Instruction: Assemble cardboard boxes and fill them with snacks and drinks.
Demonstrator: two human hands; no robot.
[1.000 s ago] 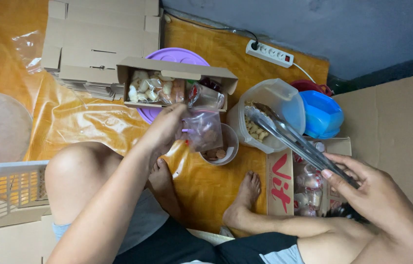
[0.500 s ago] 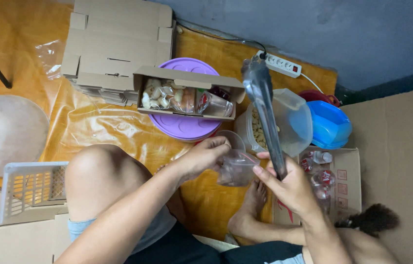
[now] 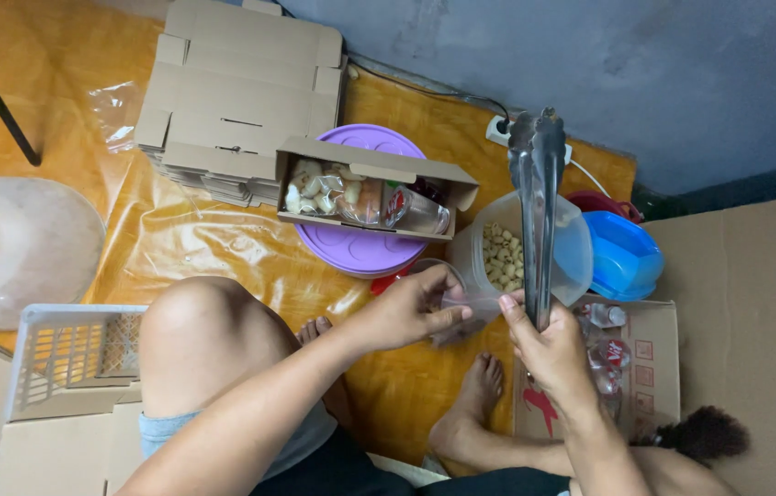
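Orange floor sheet (image 3: pixel 177 239) underfoot. Beside the clear tub (image 3: pixel 572 253), my left hand (image 3: pixel 411 308) pinches a small bag (image 3: pixel 466 308) open; my right hand (image 3: pixel 549 344) grips metal tongs (image 3: pixel 535 211) upright, clear of it.

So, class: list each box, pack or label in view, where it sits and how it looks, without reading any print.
Open brown box: on the purple lid, long, filled with clear packets.
Flat carton stack: behind it, brown, unfolded.
Bottle carton: beside the right hand, brown with red print.
Clear bag: pinched by left hand.
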